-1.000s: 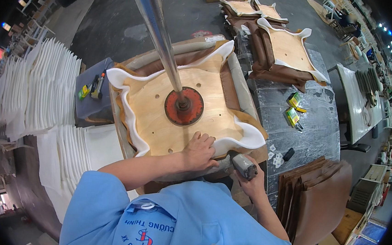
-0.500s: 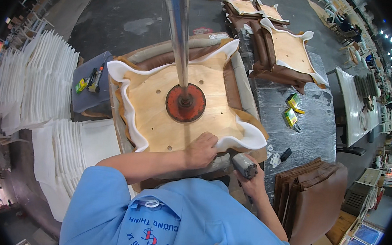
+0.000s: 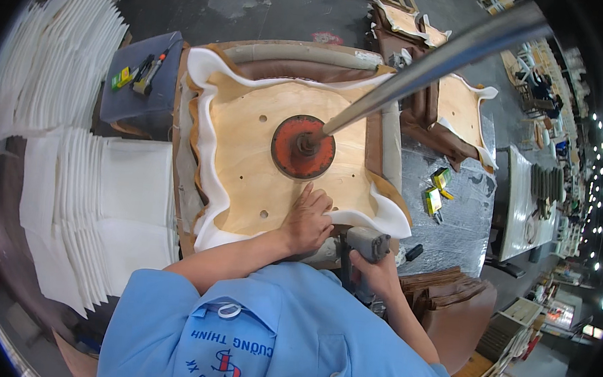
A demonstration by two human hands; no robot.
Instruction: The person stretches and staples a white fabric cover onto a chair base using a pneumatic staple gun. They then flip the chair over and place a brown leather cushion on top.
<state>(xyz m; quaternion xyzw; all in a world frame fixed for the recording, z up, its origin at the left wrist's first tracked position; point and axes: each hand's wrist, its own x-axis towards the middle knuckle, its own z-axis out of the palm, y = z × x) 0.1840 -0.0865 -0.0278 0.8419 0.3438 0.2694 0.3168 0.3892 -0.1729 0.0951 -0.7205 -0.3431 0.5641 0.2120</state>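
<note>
Pressing my left hand (image 3: 307, 221) flat, fingers spread, on the plywood seat board (image 3: 268, 157) near its front edge; my right hand (image 3: 373, 268), just beside, is clamped on the grey staple gun (image 3: 364, 246).

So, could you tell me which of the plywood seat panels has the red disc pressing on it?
The nearest panel, under the left hand; the farther ones carry no disc.

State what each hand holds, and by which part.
Right hand grips a grey tool, apparently by its handle. Left hand lies flat on the wooden panel.
</note>
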